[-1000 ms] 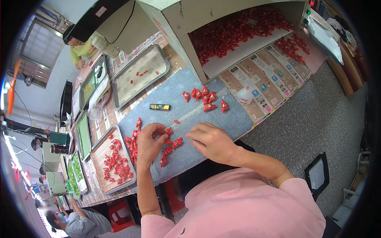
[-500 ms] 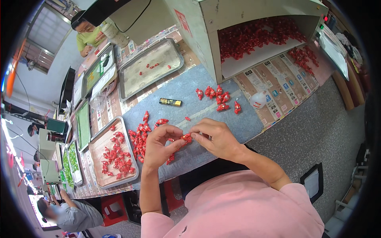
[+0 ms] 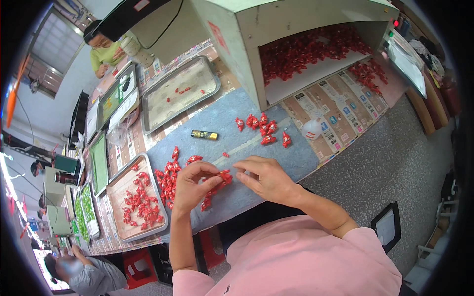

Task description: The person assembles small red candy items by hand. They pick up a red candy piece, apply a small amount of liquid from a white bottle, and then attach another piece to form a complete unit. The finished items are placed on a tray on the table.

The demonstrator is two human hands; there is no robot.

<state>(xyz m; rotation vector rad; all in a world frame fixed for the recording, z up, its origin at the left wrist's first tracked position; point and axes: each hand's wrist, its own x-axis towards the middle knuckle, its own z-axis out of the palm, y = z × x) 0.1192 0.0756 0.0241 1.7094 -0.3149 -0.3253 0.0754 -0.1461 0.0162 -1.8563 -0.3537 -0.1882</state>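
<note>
Between the thumb and fingers of my left hand [image 3: 193, 186] is a small glossy red figurine [image 3: 225, 176] with light markings. My right hand [image 3: 271, 180] hovers just to the right of it, a little apart, thumb and fingers bent with a gap between them and nothing visible inside. A pile of similar red figurines [image 3: 166, 182] lies beside and partly behind my left hand, and a few more show beneath the held one. One tiny red piece [image 3: 225, 155] rests on the blue-grey mat [image 3: 237, 101] beyond my fingers.
Left of the pile is a metal tray [image 3: 161, 209] of red pieces; a larger tray [image 3: 215, 74] lies farther back. A black-and-gold cylinder [image 3: 204, 134] and a group of figurines [image 3: 261, 124] sit on the mat. A grey cabinet [image 3: 237, 64], full of red pieces, borders it. Two people work nearby.
My right hand has drawn back from the red figurine, which stays in my left hand. The whole view has shifted slightly, moving the table contents leftward.
</note>
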